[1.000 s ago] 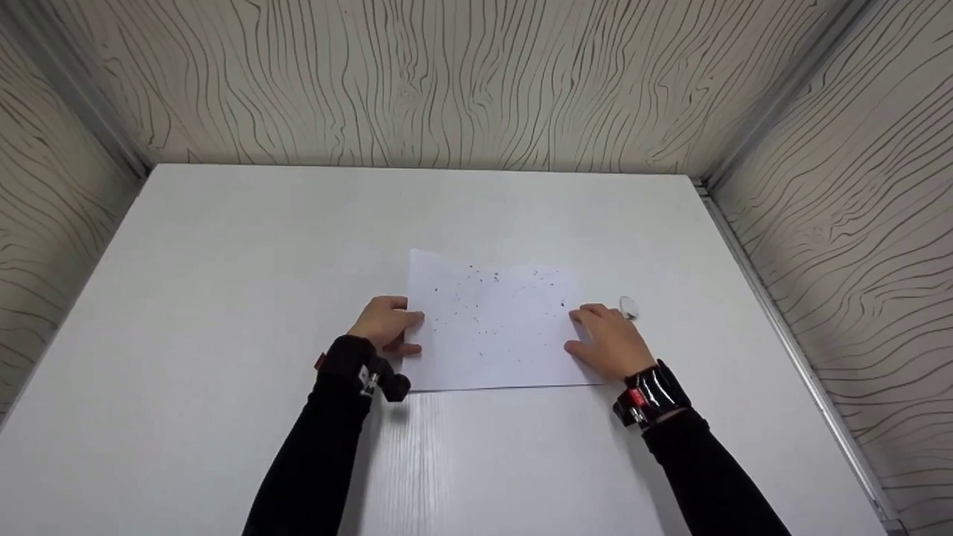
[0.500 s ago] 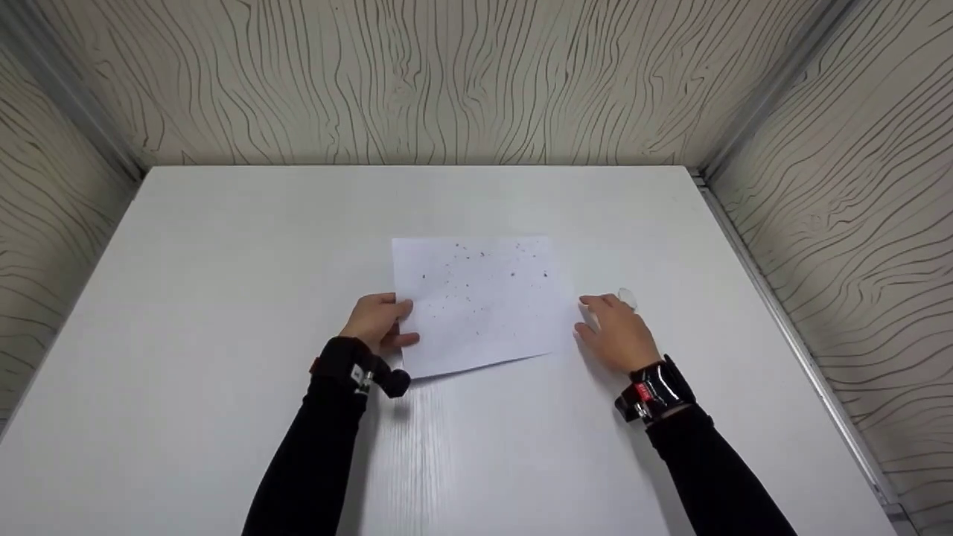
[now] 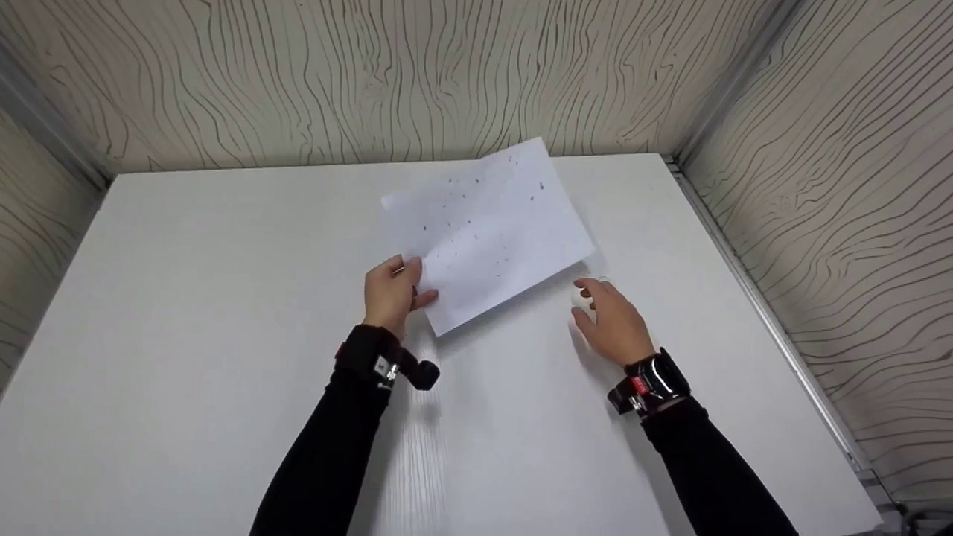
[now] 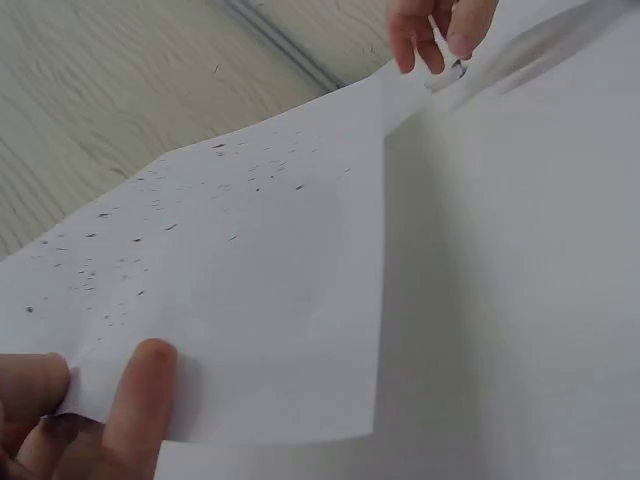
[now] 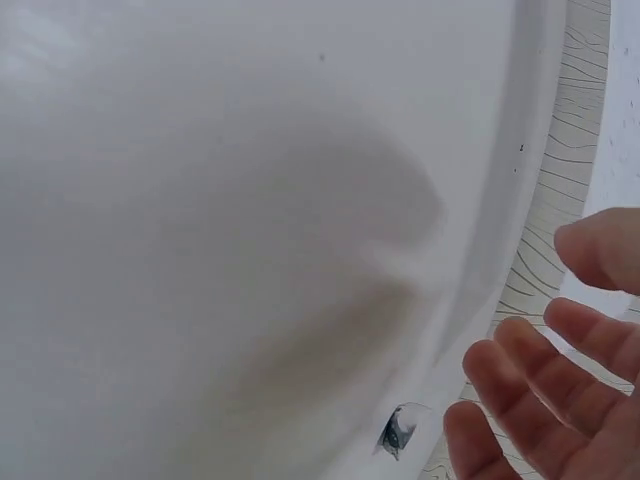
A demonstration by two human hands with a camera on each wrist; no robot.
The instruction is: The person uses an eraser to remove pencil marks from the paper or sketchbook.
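A white sheet of paper (image 3: 491, 253), strewn with small dark specks, is raised and tilted over the table. My left hand (image 3: 392, 292) pinches its near left edge between thumb and fingers; in the left wrist view the thumb (image 4: 143, 400) lies on top of the sheet. The sheet's far right corner overlaps the wall in the head view. Close to the sheet's right corner, my right hand (image 3: 614, 321) hovers with loosely bent fingers and nothing in them. Beyond its fingertips, a small clear, shiny piece (image 5: 398, 430) lies on the table.
The white table (image 3: 223, 335) carries a few tiny dark specks (image 5: 521, 148) in the right wrist view. Wood-grain panels (image 3: 417, 82) stand behind and at both sides. A metal rail (image 3: 767, 313) runs along the table's right edge.
My right hand has let go of the paper's right edge. The left hand has raised the sheet and turned it, its right side swinging up and away. The head view has shifted slightly.
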